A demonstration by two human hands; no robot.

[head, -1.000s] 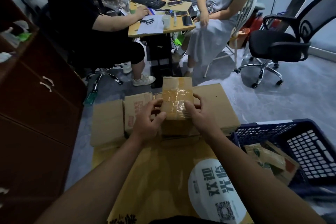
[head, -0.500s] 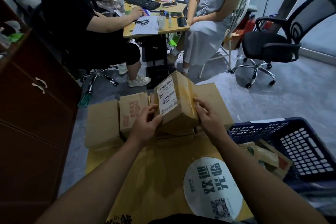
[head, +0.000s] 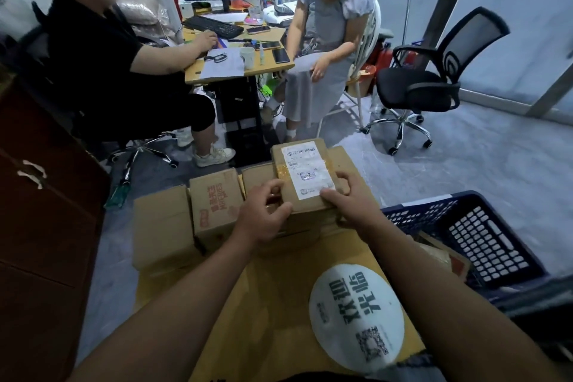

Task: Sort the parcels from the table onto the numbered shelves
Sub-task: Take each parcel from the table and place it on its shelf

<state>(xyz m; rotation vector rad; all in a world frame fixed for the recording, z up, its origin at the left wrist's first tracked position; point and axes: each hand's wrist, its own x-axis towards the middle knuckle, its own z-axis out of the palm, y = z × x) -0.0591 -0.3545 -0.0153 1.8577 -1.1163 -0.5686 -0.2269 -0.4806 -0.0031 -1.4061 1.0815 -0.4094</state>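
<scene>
A small cardboard parcel [head: 305, 164] with a white shipping label facing up is held between both hands, resting on other boxes. My left hand [head: 263, 214] grips its near left corner, and my right hand [head: 347, 198] grips its near right edge. Beneath and behind it lies a larger flat box [head: 350, 161]. To the left stand a box with red print [head: 215, 205] and a plain box [head: 161, 226]. All rest on a yellow table surface [head: 273, 304] with a round white sticker [head: 356, 316]. No numbered shelves are in view.
A dark blue plastic crate [head: 483, 226] with packets inside sits at the right. A dark red cabinet [head: 40, 211] stands at the left. Two people sit at a desk [head: 238, 68] ahead; an empty black office chair [head: 431, 84] stands at the right.
The parcel was turned over in both hands, from taped side up through a tilt, and now lies flat with its label up. The camera view has moved closer.
</scene>
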